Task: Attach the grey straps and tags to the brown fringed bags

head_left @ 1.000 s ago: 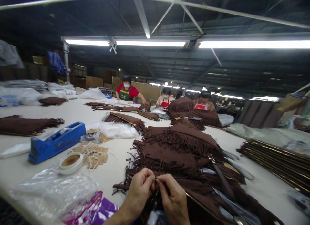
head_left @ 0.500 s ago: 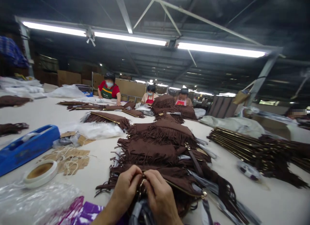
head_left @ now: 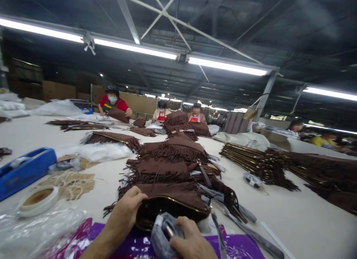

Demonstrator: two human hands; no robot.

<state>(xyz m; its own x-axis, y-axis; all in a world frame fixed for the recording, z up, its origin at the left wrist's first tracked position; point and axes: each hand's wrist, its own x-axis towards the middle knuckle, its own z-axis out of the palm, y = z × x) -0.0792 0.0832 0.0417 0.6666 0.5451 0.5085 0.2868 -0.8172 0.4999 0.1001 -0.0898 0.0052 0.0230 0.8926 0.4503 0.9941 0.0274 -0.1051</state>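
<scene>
A brown fringed bag [head_left: 173,194] lies in front of me with its gold zipper open and the dark inside showing. My left hand [head_left: 125,207] is closed on the left end of the bag's opening. My right hand [head_left: 192,238] grips a coiled strap in clear plastic wrap [head_left: 161,235] with a bit of shiny metal on it, held at the near edge of the opening. Purple plastic packaging [head_left: 237,246] lies beneath the bag and the hands. Several more fringed bags [head_left: 170,151] are piled just beyond.
At left are a blue tape dispenser [head_left: 30,170], a tape roll [head_left: 39,200], tan tags with strings [head_left: 69,184] and clear plastic [head_left: 52,229]. Stacked gold-zippered pieces [head_left: 251,162] lie at right. Co-workers, one in a red top [head_left: 122,106], are across the table.
My hands were together at the bag's zipper; they have parted and the bag now gapes open. The right hand has taken hold of the wrapped strap. The view has turned right.
</scene>
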